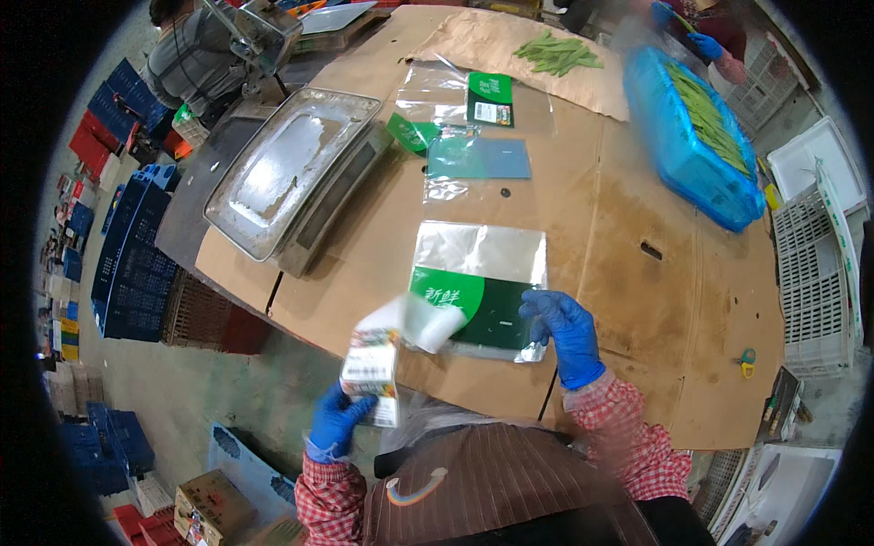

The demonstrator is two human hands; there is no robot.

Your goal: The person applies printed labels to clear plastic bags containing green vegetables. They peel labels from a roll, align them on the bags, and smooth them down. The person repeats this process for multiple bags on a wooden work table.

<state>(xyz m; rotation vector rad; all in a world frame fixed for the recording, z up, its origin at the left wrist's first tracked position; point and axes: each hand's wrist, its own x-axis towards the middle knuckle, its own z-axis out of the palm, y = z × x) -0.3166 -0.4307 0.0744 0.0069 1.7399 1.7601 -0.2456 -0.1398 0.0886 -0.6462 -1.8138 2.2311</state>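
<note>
My left hand (339, 422), in a blue glove, holds a strip of printed labels (369, 365) at the table's front edge. The strip's white backing (431, 326) curls away over a packaging bag. That bag (509, 307), clear at the top with a green printed lower part, lies flat on the cardboard-covered table (614, 205). My right hand (565, 334), also gloved in blue, is over the bag's right edge with its fingers bent. Whether anything sits between those fingertips cannot be made out. Behind lie more clear and green bags (489, 102), partly overlapping.
A bench scale with a metal pan (290, 170) stands at left. Green pods (558, 53) lie on brown paper (471, 41); more fill a blue-lined crate (696, 164) at right. A small yellow-and-green cutter (748, 363) lies near the right edge. Two people work across the table.
</note>
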